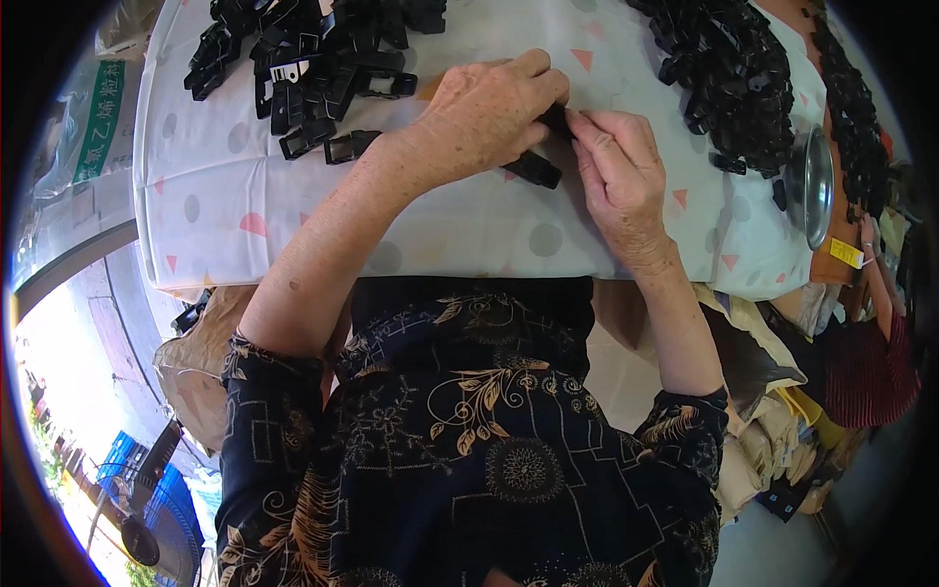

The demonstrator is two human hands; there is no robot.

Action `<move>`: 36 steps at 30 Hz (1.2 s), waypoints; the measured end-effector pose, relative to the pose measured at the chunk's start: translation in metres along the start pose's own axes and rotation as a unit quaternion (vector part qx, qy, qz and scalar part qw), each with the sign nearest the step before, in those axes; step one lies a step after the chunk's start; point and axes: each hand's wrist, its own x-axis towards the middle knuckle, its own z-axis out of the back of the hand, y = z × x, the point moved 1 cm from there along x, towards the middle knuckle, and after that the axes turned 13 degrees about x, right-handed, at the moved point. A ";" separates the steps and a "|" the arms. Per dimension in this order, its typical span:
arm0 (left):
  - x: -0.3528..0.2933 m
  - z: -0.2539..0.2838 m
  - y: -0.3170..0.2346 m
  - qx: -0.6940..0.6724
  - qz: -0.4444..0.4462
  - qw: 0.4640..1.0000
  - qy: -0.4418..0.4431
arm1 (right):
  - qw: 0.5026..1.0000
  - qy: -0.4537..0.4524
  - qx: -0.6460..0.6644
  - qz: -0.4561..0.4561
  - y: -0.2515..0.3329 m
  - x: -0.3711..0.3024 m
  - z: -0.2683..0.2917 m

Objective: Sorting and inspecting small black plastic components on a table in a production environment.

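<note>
Over the patterned tablecloth (401,240), my left hand (484,115) and my right hand (622,174) meet with their fingers closed on a small black plastic part (557,120). Most of that part is hidden by the fingers, so its exact kind cannot be made out. Just below my left hand lies another black plastic piece (534,170), touching the cloth. To the left of my left hand spreads a loose heap of black plastic housings (333,83), one with a pale metal-like insert (290,72).
A second heap of black parts (729,73) lies at the far right, beside a shiny metal bowl (811,186). More black parts (853,117) line a brown table, where another person (871,367) reaches in near a yellow tag (847,253). A fan (156,528) stands lower left.
</note>
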 end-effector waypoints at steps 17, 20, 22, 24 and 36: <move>-0.001 -0.008 -0.002 0.028 -0.004 0.999 -0.027 | 0.994 0.013 -0.111 0.019 0.000 -0.013 -0.004; -0.016 0.015 -0.007 0.026 0.031 0.999 -0.015 | 0.998 0.009 -0.058 0.006 -0.004 -0.015 -0.007; -0.033 0.036 -0.002 0.060 0.022 0.994 -0.090 | 0.998 -0.025 -0.050 -0.016 -0.009 -0.027 0.007; -0.047 0.047 0.013 0.130 0.027 0.984 -0.117 | 0.997 -0.063 -0.034 -0.029 -0.022 -0.040 0.026; -0.051 0.040 0.034 0.195 0.025 0.973 -0.117 | 0.951 0.029 -0.289 -0.109 -0.083 -0.059 0.118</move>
